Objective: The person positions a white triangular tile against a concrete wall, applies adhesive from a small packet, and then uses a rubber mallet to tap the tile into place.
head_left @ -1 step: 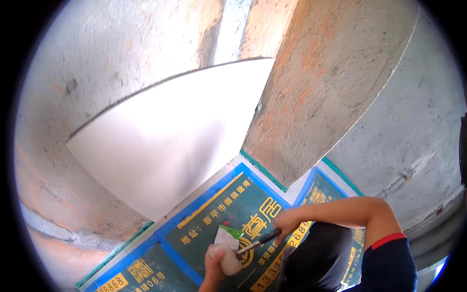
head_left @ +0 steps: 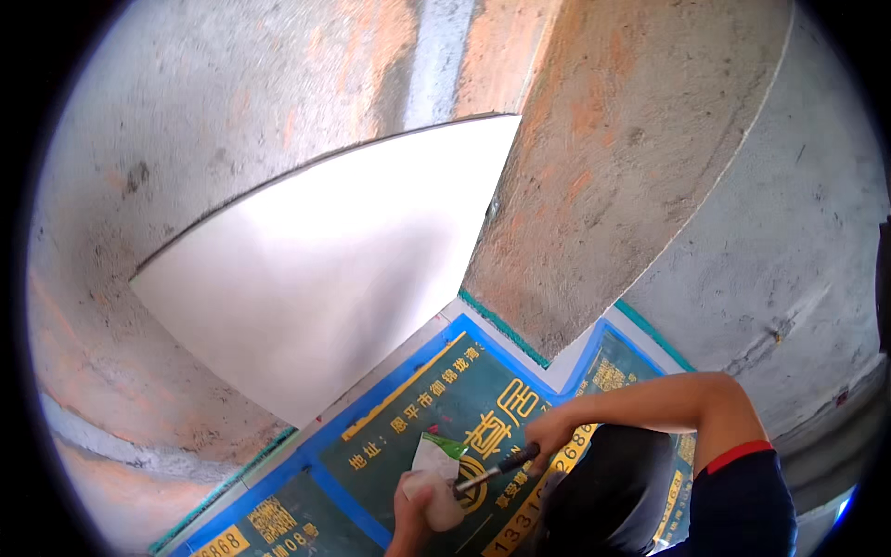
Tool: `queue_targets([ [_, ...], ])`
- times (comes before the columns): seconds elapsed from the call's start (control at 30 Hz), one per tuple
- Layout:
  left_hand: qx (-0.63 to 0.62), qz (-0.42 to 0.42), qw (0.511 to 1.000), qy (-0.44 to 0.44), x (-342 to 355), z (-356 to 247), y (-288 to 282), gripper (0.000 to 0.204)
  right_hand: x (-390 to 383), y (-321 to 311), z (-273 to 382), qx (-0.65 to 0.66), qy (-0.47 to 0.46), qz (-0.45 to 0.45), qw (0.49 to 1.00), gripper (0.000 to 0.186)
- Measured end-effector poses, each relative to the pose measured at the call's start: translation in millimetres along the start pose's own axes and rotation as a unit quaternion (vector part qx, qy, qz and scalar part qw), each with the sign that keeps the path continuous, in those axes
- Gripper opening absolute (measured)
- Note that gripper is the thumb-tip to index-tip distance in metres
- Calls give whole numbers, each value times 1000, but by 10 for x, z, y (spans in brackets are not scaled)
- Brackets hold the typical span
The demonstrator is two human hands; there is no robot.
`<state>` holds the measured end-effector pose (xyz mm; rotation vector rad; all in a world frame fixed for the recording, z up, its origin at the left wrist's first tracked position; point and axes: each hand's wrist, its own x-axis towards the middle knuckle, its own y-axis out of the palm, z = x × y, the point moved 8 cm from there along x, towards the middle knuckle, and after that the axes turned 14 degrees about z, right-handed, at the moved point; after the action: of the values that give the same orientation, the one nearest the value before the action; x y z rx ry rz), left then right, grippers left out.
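In my left hand (head_left: 408,511), low in the middle of the head view, is a soft white pouch (head_left: 445,503) with a green-edged upper flap. My right hand (head_left: 551,434) has its fingers wrapped round a tool (head_left: 513,460) with a black handle and a metal shaft. The shaft slants down to the left and reaches the pouch's side. Its working end is hidden there, so its kind does not show. Both hands are over a dark green floor covering (head_left: 371,483).
A large white panel (head_left: 353,251) stands against the rough cement wall (head_left: 213,139) ahead. A rough wall corner (head_left: 613,176) juts out to its right. Blue tape (head_left: 371,385) edges the floor covering. My dark-clothed knee (head_left: 603,492) is beside my right forearm.
The view has shifted slightly. My right hand and the tool's handle sit a little lower in the picture; both hands keep their holds.
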<state>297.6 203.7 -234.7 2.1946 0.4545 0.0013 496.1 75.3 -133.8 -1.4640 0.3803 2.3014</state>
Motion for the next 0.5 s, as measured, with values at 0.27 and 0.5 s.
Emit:
queue_targets([
  [0.27, 93, -42, 994, 29, -144, -263, -20, 58, 132, -22, -114, -61, 127, -165, 976, 53],
  [0.5, 72, -47, 996, 19, -155, -74, -61, 52, -110, -88, 5, -108, 161, -235, 952, 31],
])
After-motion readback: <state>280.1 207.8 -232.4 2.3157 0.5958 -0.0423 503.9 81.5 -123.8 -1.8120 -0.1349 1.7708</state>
